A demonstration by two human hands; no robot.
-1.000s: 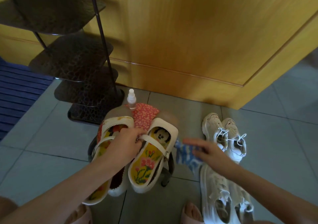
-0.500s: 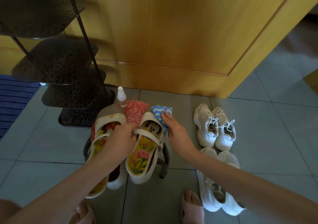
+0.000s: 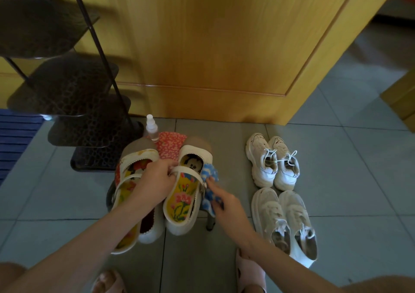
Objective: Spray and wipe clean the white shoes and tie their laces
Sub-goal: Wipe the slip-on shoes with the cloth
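My left hand [image 3: 155,181] grips the strap of a white strap shoe [image 3: 184,211] with a cartoon insole, which sits beside its mate [image 3: 128,180] on a low stool. My right hand [image 3: 224,202] pinches a blue-and-white cloth [image 3: 210,175] against that shoe's right side. A small clear spray bottle [image 3: 151,126] stands behind the shoes next to a red patterned cloth [image 3: 170,144]. Two pairs of white laced sneakers lie on the floor to the right: the far pair [image 3: 272,162] with loose bows, the near pair [image 3: 284,223] close to my right forearm.
A dark metal tiered rack [image 3: 74,103] stands at the left, a blue mat [image 3: 15,139] beyond it. A yellow wooden cabinet [image 3: 213,45] closes off the back. My feet in pink slippers [image 3: 249,274] are at the bottom edge on grey floor tiles.
My right hand drew back with the blue cloth from the shoe's toe to its right side near the strap. My left hand kept its hold on the strap.
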